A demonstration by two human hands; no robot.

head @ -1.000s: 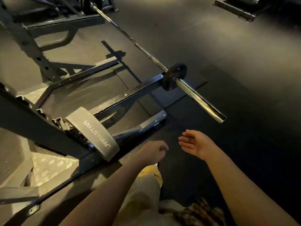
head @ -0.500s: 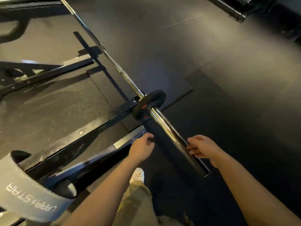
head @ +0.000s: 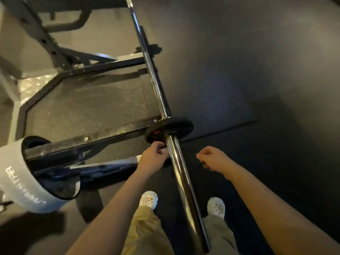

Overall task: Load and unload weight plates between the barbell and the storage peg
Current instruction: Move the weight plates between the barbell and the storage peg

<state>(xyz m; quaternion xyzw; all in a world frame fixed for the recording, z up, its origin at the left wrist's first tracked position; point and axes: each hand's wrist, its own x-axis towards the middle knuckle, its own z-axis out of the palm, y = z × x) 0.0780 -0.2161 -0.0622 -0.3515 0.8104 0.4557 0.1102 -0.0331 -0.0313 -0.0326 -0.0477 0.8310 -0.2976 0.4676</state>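
While looking down along the barbell (head: pixel 181 173), I am logging one small black weight plate (head: pixel 170 129) sitting on the chrome sleeve, pushed up against the collar where the thinner shaft begins. My left hand (head: pixel 153 157) is reaching in just left of the sleeve, its fingers curling at the plate's lower edge; whether they are actually gripping it I cannot tell. My right hand (head: pixel 211 159) is hovering to the right of the sleeve, apart from it, fingers curled in and holding nothing. Left of the bar, the dark rack frame (head: pixel 77 144) is lying across the rubber floor (head: pixel 257 89), with a grey lettered strap (head: pixel 20 183) looping round one beam. Two white clogs (head: pixel 149 199) are standing either side of the sleeve's near end.
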